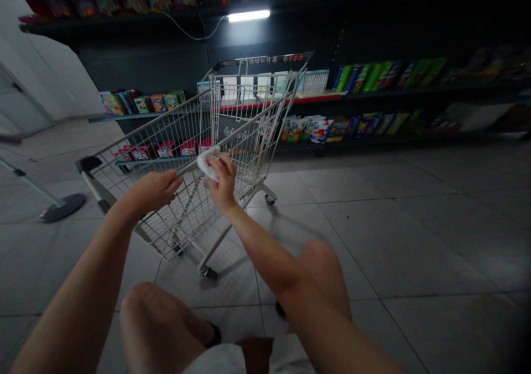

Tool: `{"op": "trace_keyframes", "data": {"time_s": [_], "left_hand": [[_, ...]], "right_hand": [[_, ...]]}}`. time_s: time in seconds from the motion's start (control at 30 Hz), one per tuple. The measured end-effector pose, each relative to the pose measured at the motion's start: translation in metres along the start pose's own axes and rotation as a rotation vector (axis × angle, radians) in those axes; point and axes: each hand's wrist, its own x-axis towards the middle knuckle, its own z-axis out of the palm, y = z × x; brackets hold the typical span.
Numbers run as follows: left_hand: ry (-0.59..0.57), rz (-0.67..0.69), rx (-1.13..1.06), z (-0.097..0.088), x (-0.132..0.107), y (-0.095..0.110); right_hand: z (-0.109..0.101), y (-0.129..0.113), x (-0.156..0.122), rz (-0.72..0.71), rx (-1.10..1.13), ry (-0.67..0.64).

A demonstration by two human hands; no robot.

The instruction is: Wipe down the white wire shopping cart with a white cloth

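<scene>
A metal wire shopping cart (194, 200) stands side-on in front of me, its handle bar (265, 60) at the far end. My left hand (155, 188) is closed around the cart's top rim, toward the left end. Farther right along the same rim, my right hand (224, 180) grips a crumpled white cloth (208, 162) and presses it against the rail. Part of the cloth is hidden behind my fingers. A dark panel (236, 130) with pale markings shows through the wires.
Behind the cart runs a dark shelf unit (141, 58) with boxes and colourful packets. A lit tube lamp (249, 16) hangs under its upper shelf. On the left a post with a round base (64, 208) stands on the tiled floor (415, 241).
</scene>
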Motion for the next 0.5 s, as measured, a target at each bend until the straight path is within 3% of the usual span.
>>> {"op": "trace_keyframes", "data": {"time_s": [0.1, 0.2, 0.27, 0.3, 0.37, 0.43, 0.5], "left_hand": [[0.004, 0.015, 0.009, -0.001, -0.001, 0.0], [0.0, 0.006, -0.001, -0.002, -0.004, -0.005], [-0.005, 0.0, -0.023, -0.002, -0.005, -0.01], [-0.01, -0.001, -0.037, -0.003, -0.006, -0.013], [-0.027, -0.003, -0.075, -0.003, -0.008, -0.019], [-0.034, -0.017, -0.126, -0.003, -0.01, -0.024], [-0.033, -0.031, -0.173, -0.003, -0.012, -0.028]], "right_hand": [[0.029, -0.01, -0.039, -0.053, 0.007, -0.166], [0.053, 0.012, -0.102, -0.079, 0.09, -0.422], [0.053, 0.033, -0.126, -0.073, 0.129, -0.519], [0.047, 0.042, -0.126, -0.038, 0.125, -0.508], [0.029, 0.053, -0.105, 0.079, 0.086, -0.349], [0.008, 0.051, -0.061, 0.163, 0.06, -0.104], [-0.006, 0.04, -0.013, 0.16, 0.054, 0.089]]}}
